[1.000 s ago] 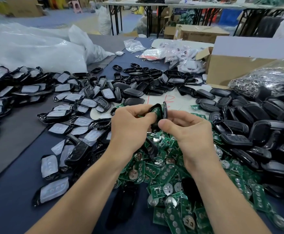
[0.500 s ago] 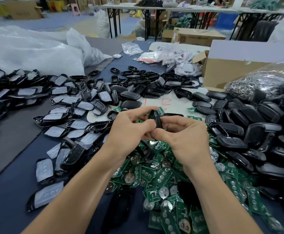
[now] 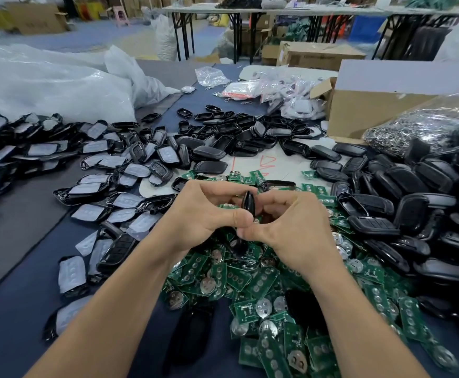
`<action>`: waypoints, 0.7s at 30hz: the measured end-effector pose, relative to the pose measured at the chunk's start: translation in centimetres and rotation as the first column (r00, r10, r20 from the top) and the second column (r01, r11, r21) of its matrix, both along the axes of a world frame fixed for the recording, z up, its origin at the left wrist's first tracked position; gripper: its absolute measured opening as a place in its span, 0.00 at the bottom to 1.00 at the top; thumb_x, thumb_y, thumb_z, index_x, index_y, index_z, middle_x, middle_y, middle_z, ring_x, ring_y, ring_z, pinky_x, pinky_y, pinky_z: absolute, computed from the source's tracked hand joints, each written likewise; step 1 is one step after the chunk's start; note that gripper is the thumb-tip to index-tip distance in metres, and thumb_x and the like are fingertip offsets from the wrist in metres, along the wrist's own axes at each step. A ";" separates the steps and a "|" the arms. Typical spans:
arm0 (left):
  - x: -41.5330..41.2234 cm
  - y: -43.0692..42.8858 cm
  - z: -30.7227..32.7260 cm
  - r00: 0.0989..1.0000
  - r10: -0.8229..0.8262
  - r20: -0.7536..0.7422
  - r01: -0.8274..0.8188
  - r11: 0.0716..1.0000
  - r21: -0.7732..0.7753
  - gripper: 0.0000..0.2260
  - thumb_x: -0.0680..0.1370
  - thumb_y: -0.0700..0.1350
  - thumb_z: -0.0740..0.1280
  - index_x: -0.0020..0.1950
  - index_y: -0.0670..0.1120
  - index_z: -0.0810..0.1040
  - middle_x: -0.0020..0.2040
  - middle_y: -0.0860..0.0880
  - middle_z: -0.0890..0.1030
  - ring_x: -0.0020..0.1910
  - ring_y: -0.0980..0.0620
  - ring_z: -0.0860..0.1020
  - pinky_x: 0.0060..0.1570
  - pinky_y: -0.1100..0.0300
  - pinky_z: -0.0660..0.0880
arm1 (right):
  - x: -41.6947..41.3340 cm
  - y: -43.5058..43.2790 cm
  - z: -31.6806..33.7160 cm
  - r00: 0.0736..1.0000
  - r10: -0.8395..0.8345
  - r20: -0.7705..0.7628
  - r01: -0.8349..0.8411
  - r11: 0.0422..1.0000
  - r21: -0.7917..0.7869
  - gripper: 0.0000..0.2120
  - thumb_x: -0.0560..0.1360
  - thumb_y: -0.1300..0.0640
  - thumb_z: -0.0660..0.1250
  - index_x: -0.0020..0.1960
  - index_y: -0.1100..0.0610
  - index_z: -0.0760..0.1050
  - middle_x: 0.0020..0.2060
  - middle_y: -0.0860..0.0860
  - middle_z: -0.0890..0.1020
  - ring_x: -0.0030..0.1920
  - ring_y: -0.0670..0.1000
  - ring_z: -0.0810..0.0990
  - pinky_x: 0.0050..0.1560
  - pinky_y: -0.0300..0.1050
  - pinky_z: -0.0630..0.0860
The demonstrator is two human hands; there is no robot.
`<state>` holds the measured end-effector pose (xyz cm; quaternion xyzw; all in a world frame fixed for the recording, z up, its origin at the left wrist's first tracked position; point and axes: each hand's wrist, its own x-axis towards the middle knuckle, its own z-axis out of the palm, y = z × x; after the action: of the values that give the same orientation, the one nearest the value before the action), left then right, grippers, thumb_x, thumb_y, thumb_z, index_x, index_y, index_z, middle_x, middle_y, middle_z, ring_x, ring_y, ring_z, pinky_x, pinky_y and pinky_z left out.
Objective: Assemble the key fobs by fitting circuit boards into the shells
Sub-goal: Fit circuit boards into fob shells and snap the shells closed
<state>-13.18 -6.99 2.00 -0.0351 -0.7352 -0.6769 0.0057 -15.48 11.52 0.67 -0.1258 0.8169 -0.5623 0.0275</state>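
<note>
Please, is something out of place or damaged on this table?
Nothing looks damaged. One black shell lies half buried among the green circuit boards, away from the shell heaps. The key fob pinched by the left hand and right hand looks normal.

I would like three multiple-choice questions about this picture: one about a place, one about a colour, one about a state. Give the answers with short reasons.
1. Where is the pile of green circuit boards?
A. far left
B. close, under the left hand and right hand
C. far back

2. What colour is the key fob shell between the hands?
A. white
B. red
C. black

3. How is that shell held?
A. by the left hand alone
B. pinched by both hands
C. it lies loose on the pile

Answers:
1 B, the boards spread below both wrists.
2 C, its edge shows glossy black.
3 B, fingers and thumbs of both hands close on it.
</note>
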 end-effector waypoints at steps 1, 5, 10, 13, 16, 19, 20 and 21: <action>-0.1 0.1 -0.1 1.000 -0.003 -0.009 0.003 1.000 0.003 0.20 0.65 0.38 0.82 0.54 0.51 0.89 0.51 0.40 0.88 0.57 0.40 0.84 0.58 0.57 0.82 | 0.0 0.0 0.0 1.000 -0.008 -0.009 0.008 1.000 0.004 0.19 0.55 0.53 0.88 0.43 0.42 0.87 0.39 0.36 0.86 0.44 0.33 0.84 0.43 0.26 0.75; -0.1 0.1 -0.2 1.000 -0.006 -0.026 0.007 0.998 0.055 0.20 0.66 0.37 0.80 0.57 0.47 0.88 0.51 0.43 0.89 0.55 0.43 0.86 0.55 0.59 0.82 | 0.0 0.0 -0.1 0.999 -0.011 -0.047 0.008 0.999 -0.050 0.19 0.57 0.53 0.87 0.45 0.43 0.87 0.40 0.37 0.87 0.45 0.36 0.85 0.47 0.30 0.77; -0.4 0.3 -0.6 0.999 0.048 0.025 -0.051 0.991 0.123 0.25 0.65 0.40 0.78 0.62 0.39 0.84 0.52 0.43 0.88 0.51 0.50 0.87 0.53 0.61 0.81 | -0.1 -0.3 -0.4 0.999 0.020 0.028 -0.016 0.992 -0.127 0.20 0.63 0.63 0.83 0.51 0.47 0.87 0.44 0.42 0.89 0.48 0.44 0.87 0.57 0.51 0.82; -0.4 0.2 -0.7 0.998 0.050 0.037 -0.054 0.989 0.139 0.25 0.67 0.41 0.78 0.63 0.38 0.84 0.54 0.43 0.88 0.53 0.50 0.86 0.54 0.60 0.81 | -0.3 -0.3 -0.7 0.999 0.018 0.036 -0.012 0.988 -0.154 0.19 0.62 0.61 0.82 0.50 0.46 0.87 0.44 0.42 0.89 0.48 0.43 0.87 0.56 0.50 0.82; -0.4 0.0 -0.7 0.998 0.009 0.062 -0.018 0.988 0.155 0.22 0.69 0.41 0.77 0.62 0.40 0.84 0.54 0.43 0.88 0.52 0.50 0.86 0.52 0.61 0.81 | -0.4 -0.3 -0.9 0.998 0.021 0.053 -0.010 0.981 -0.192 0.19 0.62 0.59 0.82 0.50 0.45 0.88 0.44 0.44 0.89 0.49 0.46 0.88 0.57 0.54 0.83; -0.3 0.1 -0.6 0.997 0.003 0.076 -0.013 0.991 0.135 0.20 0.69 0.41 0.77 0.61 0.41 0.85 0.52 0.44 0.88 0.50 0.52 0.86 0.49 0.62 0.81 | -0.3 -0.3 -0.9 0.998 0.028 0.050 -0.017 0.979 -0.203 0.19 0.64 0.62 0.81 0.50 0.44 0.88 0.44 0.44 0.89 0.49 0.45 0.88 0.58 0.54 0.83; -0.3 0.1 -0.6 0.998 0.010 0.068 -0.019 0.991 0.135 0.21 0.69 0.41 0.77 0.61 0.41 0.85 0.52 0.44 0.88 0.49 0.52 0.86 0.49 0.61 0.81 | -0.3 -0.4 -0.9 0.998 0.031 0.047 -0.021 0.980 -0.198 0.19 0.64 0.62 0.82 0.50 0.43 0.87 0.45 0.43 0.89 0.49 0.45 0.88 0.58 0.54 0.82; -0.3 0.1 -0.7 0.998 0.019 0.056 -0.026 0.990 0.139 0.21 0.68 0.40 0.77 0.61 0.40 0.85 0.52 0.43 0.88 0.49 0.51 0.86 0.49 0.61 0.81 | -0.4 -0.3 -0.8 0.998 0.035 0.044 -0.026 0.981 -0.191 0.20 0.64 0.61 0.82 0.50 0.43 0.87 0.45 0.43 0.89 0.50 0.44 0.87 0.58 0.53 0.82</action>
<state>-13.53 -6.88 1.33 -0.0079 -0.6862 -0.7274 -0.0042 -15.83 11.18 -0.16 -0.1269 0.7566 -0.6400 0.0431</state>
